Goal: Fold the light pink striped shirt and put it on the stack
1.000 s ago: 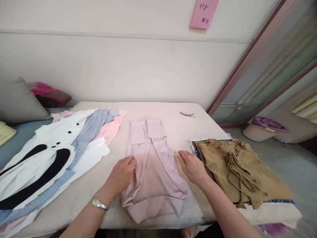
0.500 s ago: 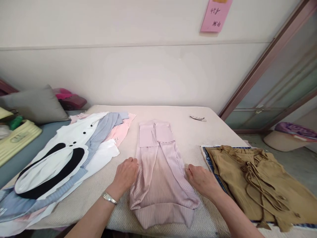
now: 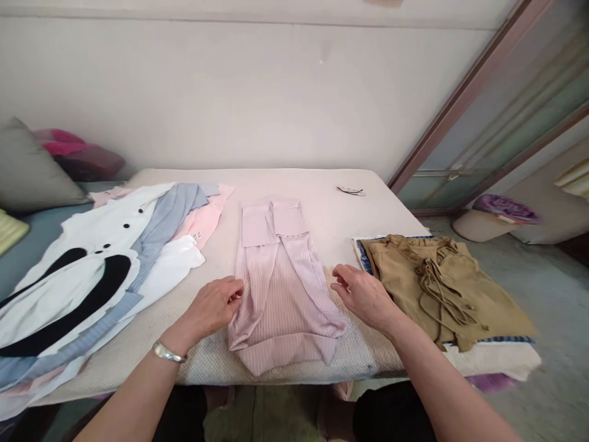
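Observation:
A pale pink ribbed long-sleeved top lies flat in front of me, its sides folded inward and a wide band along its near end. Two smooth pink flaps lie side by side at its far end. My left hand is at the top's left edge, fingers loosely bent and a gap showing at the thumb; whether the fingertips touch the fabric I cannot tell. Off the right edge, my right hand hovers with loosely curved fingers, holding nothing.
White, blue and pink clothes spread over the left of the padded table. Brown drawstring trousers lie on other folded clothes at right. A hair clip rests near the wall. A grey cushion sits at far left.
The view has tilted down, bringing my legs and the floor into sight. Both hands have lifted slightly from the top's edges, fingers looser. The top keeps its folded shape.

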Available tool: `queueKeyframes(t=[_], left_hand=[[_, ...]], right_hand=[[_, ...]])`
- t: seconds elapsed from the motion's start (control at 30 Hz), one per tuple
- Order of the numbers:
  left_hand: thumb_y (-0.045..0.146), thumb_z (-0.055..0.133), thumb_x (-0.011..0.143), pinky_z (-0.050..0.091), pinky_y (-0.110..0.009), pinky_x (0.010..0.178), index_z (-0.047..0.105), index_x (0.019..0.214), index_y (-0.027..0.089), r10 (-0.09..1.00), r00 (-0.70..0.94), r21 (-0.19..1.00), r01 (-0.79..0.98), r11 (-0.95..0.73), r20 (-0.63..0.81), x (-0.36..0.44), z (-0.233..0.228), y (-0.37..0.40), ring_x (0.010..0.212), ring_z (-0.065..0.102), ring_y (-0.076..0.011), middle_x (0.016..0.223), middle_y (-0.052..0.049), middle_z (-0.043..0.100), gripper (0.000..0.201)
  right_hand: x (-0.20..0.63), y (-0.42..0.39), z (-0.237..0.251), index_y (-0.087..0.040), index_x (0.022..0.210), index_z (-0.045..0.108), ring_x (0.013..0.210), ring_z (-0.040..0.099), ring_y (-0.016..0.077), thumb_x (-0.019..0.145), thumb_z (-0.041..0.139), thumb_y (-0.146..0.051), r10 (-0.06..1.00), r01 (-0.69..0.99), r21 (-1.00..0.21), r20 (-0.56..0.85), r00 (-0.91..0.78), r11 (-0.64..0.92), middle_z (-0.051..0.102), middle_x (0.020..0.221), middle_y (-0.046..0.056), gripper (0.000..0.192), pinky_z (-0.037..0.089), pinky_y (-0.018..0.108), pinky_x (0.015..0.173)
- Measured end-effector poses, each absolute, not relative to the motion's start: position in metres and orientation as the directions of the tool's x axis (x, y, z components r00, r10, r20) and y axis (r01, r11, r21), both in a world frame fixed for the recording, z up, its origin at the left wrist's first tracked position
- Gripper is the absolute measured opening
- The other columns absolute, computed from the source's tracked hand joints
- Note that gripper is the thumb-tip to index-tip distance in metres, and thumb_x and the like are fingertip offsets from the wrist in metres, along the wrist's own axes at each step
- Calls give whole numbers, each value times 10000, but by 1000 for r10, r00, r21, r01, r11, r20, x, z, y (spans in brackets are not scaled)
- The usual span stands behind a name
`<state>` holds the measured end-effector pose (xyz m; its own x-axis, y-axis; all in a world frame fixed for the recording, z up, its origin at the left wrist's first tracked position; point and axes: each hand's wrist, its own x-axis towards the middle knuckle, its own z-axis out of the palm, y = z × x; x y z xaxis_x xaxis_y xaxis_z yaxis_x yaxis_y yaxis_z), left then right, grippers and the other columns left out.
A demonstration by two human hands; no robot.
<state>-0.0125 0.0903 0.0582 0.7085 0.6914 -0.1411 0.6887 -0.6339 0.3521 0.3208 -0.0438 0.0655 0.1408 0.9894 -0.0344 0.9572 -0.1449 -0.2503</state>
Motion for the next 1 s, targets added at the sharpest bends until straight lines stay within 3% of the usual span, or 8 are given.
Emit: queueKeyframes(t=[0.13, 0.23, 0.33, 0.43, 0.53, 0.67, 0.8, 1.0], left_hand=[[141, 495, 856, 402, -295, 740, 669, 1002, 246, 665, 741, 425, 633, -647, -91, -12, 58, 82, 848, 604, -174, 952, -15, 627, 250], [106, 481, 838, 424, -294, 791, 691, 1140, 255, 613, 785, 462, 580, -671, -94, -8, 57, 77, 945, 616, -180, 1049, -34, 635, 396], [115, 463, 854, 422, -291, 757, 729, 1041, 262, 544, 821, 465, 555, -690, -173, -3, 55, 75, 888, 617, -175, 964, -25, 642, 357], [146, 470, 875, 417, -288, 745, 738, 974, 266, 518, 830, 477, 547, -688, -204, -2, 53, 74, 845, 615, -169, 913, -12, 647, 310], [165, 489, 876, 421, -286, 764, 743, 993, 270, 518, 832, 489, 543, -683, -201, -2, 51, 75, 861, 620, -172, 929, -13, 663, 299], [172, 503, 863, 428, -283, 771, 749, 1009, 269, 523, 829, 502, 545, -672, -200, -2, 51, 77, 858, 621, -175, 929, -15, 680, 303], [165, 511, 845, 434, -280, 769, 757, 991, 246, 547, 820, 509, 548, -663, -170, -3, 51, 80, 849, 628, -171, 935, -18, 702, 297], [180, 533, 830, 453, -276, 781, 767, 1008, 241, 572, 800, 548, 564, -618, -178, -6, 54, 83, 846, 644, -172, 953, -19, 735, 300]], right_hand=[[310, -62, 66, -236, 1160, 636, 1069, 605, 192, 918, 462, -98, 995, 920, -379, 59, -82, 98, 665, 1130, 56, 329, 439, 286, 854], [298, -72, 62, -213, 979, 654, 962, 612, 194, 894, 481, -92, 979, 926, -350, -82, -184, 144, 661, 1010, 58, 228, 437, 289, 798], [293, -76, 62, -207, 937, 649, 911, 618, 183, 911, 472, -99, 956, 909, -378, -160, -247, 172, 660, 996, 51, 209, 427, 285, 775], [298, -76, 67, -216, 959, 652, 877, 620, 164, 979, 428, -153, 965, 864, -486, -135, -227, 135, 667, 957, 34, 234, 421, 274, 774], [303, -74, 69, -214, 1000, 634, 817, 612, 160, 994, 475, -256, 995, 867, -497, -76, -57, 11, 671, 930, 32, 165, 412, 272, 725], [299, -71, 63, -211, 921, 617, 750, 601, 164, 896, 629, -301, 993, 946, -323, -119, -26, -14, 657, 888, 25, 94, 359, 280, 656], [290, -69, 59, -205, 809, 606, 740, 593, 157, 861, 564, -157, 978, 981, -193, -199, -60, 21, 647, 861, 27, 81, 299, 290, 634], [288, -70, 60, -221, 858, 629, 813, 601, 156, 900, 534, -152, 966, 920, -379, -184, -181, 100, 663, 878, 7, 125, 345, 268, 707]])
